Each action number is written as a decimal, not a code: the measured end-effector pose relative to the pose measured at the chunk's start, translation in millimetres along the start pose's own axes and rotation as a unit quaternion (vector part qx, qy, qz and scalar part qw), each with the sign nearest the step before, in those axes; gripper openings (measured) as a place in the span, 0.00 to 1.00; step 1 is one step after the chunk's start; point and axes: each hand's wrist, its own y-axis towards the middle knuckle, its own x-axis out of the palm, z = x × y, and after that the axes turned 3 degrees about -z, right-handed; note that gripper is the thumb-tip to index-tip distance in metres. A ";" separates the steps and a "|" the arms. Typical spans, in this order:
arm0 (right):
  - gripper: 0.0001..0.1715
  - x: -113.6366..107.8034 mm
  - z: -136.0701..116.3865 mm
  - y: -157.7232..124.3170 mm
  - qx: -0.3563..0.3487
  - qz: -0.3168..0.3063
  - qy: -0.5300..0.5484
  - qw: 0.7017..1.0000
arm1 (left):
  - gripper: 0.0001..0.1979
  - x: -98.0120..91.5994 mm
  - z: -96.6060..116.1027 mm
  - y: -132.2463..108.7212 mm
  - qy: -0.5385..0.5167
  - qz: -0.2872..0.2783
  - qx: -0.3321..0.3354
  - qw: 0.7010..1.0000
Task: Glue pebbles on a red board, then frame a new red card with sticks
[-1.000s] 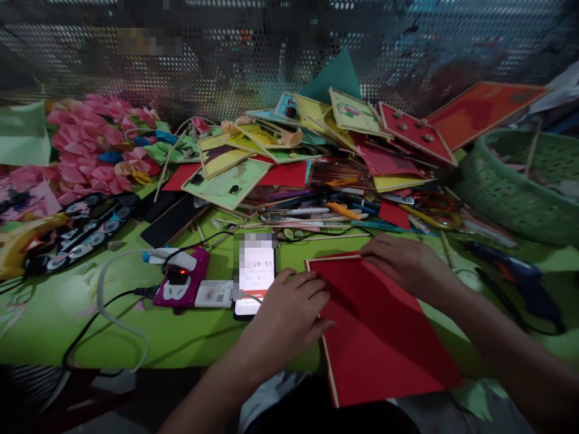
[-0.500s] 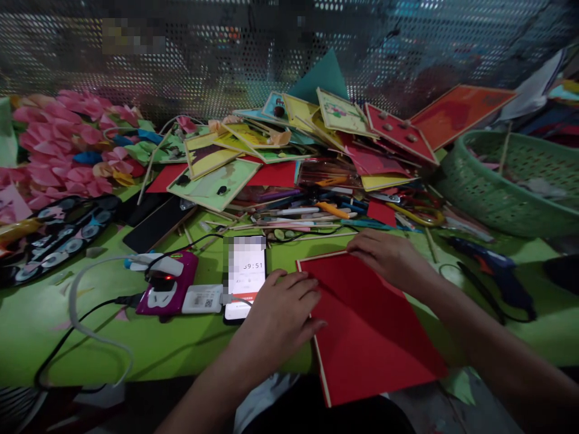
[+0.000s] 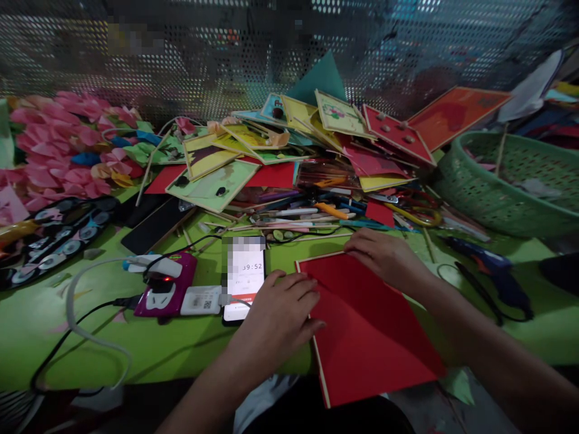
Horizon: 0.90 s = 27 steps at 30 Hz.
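Observation:
A red card (image 3: 362,325) lies over the green table's front edge, its near part jutting out past it. Thin pale wooden strips run along its left and far sides. My left hand (image 3: 287,310) rests across the left strip, fingers loosely stretched and thumb apart on the card. At the far right corner, the bent fingers of my right hand (image 3: 380,256) are closed together over the far strip and card edge; their tips are partly hidden. Just left of my left hand, a lit phone (image 3: 244,274) shows a running timer.
Behind lie pens, scissors and a heap of framed cards (image 3: 217,181). Pink paper petals (image 3: 58,138) fill the back left. A purple power strip (image 3: 169,295) with cables is at left. A glue gun (image 3: 491,271) and green basket (image 3: 506,199) stand at right.
The phone's timer has advanced by one second. The view has shifted very slightly; both hands and the red card keep their places.

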 end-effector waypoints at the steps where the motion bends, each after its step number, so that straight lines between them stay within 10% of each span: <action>1: 0.13 0.2 -0.1 0.0 -0.002 0.002 0.000 1.000 | 0.17 0.0 0.2 -0.1 0.001 0.000 0.000 1.000; 16: 0.11 -29.9 6.9 -36.7 0.080 0.153 -0.020 0.985 | 0.17 2.7 -2.1 1.5 0.042 0.044 0.016 0.998; 27: 0.14 -10.7 14.4 -58.7 0.086 0.167 -0.020 0.982 | 0.24 -1.1 -2.0 8.7 0.132 0.094 -0.047 0.986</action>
